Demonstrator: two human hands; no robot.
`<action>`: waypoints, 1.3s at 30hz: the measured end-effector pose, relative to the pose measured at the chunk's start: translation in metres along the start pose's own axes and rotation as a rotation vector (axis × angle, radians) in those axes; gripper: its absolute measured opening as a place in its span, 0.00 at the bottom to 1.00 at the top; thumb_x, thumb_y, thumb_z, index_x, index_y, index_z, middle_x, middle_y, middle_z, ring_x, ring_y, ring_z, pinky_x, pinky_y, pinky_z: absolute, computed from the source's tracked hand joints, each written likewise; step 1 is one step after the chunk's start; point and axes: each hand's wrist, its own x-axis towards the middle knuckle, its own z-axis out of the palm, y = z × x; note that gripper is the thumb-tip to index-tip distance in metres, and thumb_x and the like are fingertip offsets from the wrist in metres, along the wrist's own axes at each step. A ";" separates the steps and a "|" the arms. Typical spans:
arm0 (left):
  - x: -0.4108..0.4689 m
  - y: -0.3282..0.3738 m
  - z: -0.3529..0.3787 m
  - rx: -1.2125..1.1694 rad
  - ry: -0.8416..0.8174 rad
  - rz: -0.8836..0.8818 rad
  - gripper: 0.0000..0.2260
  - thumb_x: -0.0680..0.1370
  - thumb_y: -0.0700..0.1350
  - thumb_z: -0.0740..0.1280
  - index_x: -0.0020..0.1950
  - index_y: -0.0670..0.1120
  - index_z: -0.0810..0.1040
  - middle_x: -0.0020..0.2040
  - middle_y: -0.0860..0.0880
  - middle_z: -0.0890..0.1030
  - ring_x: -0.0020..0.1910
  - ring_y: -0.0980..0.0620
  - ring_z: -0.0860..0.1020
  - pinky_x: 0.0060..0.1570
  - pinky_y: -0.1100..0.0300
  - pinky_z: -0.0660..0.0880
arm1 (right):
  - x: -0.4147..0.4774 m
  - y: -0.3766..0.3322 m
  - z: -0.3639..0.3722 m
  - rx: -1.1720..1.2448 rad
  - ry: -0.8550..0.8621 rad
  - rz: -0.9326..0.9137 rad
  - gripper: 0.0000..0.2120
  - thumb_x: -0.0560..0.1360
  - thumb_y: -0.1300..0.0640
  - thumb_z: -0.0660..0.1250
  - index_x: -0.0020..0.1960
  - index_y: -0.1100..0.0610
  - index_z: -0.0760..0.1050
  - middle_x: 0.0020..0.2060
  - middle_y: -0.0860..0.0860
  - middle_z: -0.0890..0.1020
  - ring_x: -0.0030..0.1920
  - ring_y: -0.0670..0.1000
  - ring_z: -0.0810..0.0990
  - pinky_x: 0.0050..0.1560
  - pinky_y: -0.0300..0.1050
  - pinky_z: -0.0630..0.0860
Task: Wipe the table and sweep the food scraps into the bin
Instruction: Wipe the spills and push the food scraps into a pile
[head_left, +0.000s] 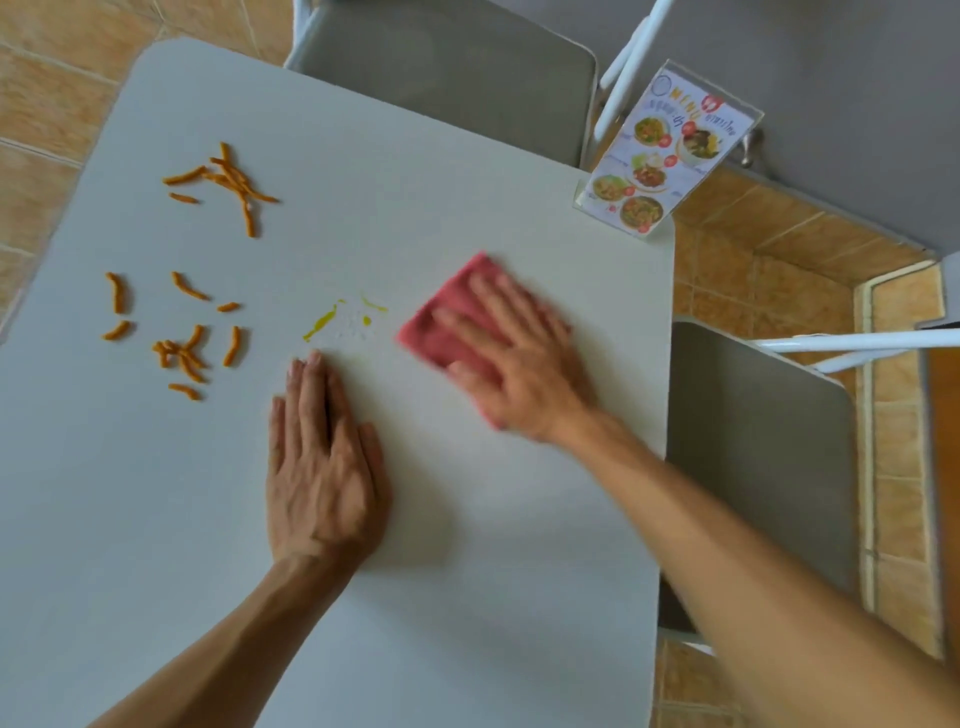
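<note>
The right hand (511, 358) lies flat on the cloth (449, 317), fingers spread and palm pressing it to the table (467, 545); it pinches nothing. The hand and cloth are blurred, which suggests a wipe under way. The left hand (322, 467) rests palm down on bare tabletop beside it, fingers together, holding nothing.

The cloth looks soft and limp, so it would likely bunch or fold if pushed from one edge; a flat palm over its middle, as here, seems the surest hold. It shows out from under the fingertips and thumb side, the rest hidden by the hand.

Just past the cloth's free edge, between the two hands and slightly beyond the left fingertips, is a yellow smear (324, 322), thin and wet-looking, likely to spread unless taken in one pass. Farther out beyond the left hand lie the scraps (182, 353), orange sticks in loose clusters, with another heap (231, 179) well beyond. They look light and dry, probably apt to roll or scatter under a fast sweep and to snap under pressure. No bin is in view.

Beyond the right hand, at the table's corner, a menu stand (670, 150) reads "MENU" above dish photos; the smaller writing is unreadable. Chairs (467, 67) stand around.
</note>
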 end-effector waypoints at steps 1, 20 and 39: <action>0.001 0.000 0.000 -0.002 0.004 0.002 0.27 0.82 0.47 0.51 0.78 0.35 0.55 0.80 0.40 0.55 0.80 0.44 0.50 0.79 0.51 0.46 | 0.002 0.020 -0.002 -0.014 0.005 0.067 0.29 0.81 0.33 0.46 0.79 0.40 0.61 0.82 0.53 0.59 0.82 0.56 0.55 0.78 0.60 0.58; -0.038 -0.100 -0.036 0.007 0.044 -0.067 0.26 0.81 0.45 0.52 0.76 0.32 0.60 0.79 0.38 0.58 0.80 0.43 0.53 0.76 0.44 0.53 | 0.172 -0.009 0.000 0.136 -0.008 0.503 0.29 0.83 0.43 0.46 0.83 0.48 0.52 0.83 0.54 0.50 0.83 0.57 0.46 0.81 0.59 0.45; -0.038 -0.093 -0.035 0.072 0.009 -0.151 0.27 0.81 0.46 0.53 0.78 0.35 0.57 0.80 0.41 0.56 0.80 0.47 0.51 0.77 0.49 0.48 | 0.064 -0.145 0.018 0.100 0.044 0.074 0.28 0.84 0.47 0.50 0.82 0.54 0.58 0.82 0.54 0.57 0.82 0.58 0.53 0.80 0.58 0.55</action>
